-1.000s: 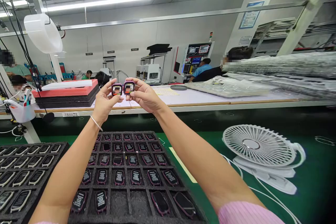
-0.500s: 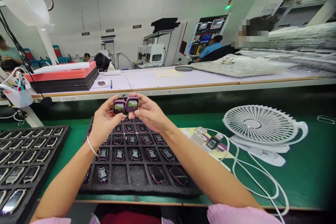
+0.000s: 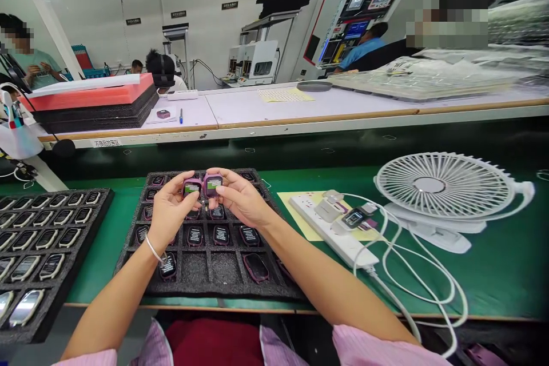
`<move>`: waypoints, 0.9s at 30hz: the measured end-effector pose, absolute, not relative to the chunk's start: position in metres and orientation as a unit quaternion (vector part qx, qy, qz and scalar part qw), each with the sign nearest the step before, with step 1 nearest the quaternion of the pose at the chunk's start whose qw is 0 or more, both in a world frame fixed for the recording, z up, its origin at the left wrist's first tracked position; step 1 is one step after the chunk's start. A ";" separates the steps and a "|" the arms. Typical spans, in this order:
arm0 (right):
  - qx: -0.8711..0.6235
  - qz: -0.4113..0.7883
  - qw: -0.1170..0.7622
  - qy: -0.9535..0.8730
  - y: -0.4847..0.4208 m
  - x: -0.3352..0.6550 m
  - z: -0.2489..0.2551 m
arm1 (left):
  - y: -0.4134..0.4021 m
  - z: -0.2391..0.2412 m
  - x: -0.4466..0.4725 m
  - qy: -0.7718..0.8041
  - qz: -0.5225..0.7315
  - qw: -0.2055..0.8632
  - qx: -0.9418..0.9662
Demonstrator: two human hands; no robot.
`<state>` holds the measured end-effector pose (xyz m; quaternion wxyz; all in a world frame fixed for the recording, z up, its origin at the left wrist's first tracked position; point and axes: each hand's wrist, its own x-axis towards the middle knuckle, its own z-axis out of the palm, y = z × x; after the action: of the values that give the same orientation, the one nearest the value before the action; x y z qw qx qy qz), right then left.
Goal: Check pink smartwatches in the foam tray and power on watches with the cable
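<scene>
My left hand pinches a small pink smartwatch body with a lit green screen. Beside it my right hand pinches a second pink watch body, also lit. Both watch bodies are held side by side, touching, just above a black foam tray whose cells hold several more dark watch bodies. A thin bracelet circles my left wrist. Pink sleeves show at the bottom edge.
Another black foam tray of silver-rimmed watch bodies lies at left. A white power strip with chargers and cables lies right of the tray, beside a white desk fan. Stacked foam sheets sit on the far bench; other people work behind.
Both hands have come down from eye level to just above the foam tray, still holding the two watch bodies. The screens changed from a picture to green. The camera tilted down.
</scene>
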<state>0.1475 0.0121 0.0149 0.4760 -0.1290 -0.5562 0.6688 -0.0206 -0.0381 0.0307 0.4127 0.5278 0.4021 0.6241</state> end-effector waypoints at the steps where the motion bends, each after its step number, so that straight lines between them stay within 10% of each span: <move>1: -0.129 0.667 0.477 -0.558 0.013 0.148 0.014 | -0.038 0.030 -0.020 0.401 0.623 0.414 0.528; 27: -0.155 0.638 0.490 -0.573 0.014 0.148 0.009 | -0.035 0.020 -0.024 0.387 0.607 0.452 0.526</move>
<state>0.1483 0.0145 0.0090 0.4902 -0.1549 -0.5733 0.6380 -0.0242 -0.0351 0.0195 0.4519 0.5265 0.3868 0.6075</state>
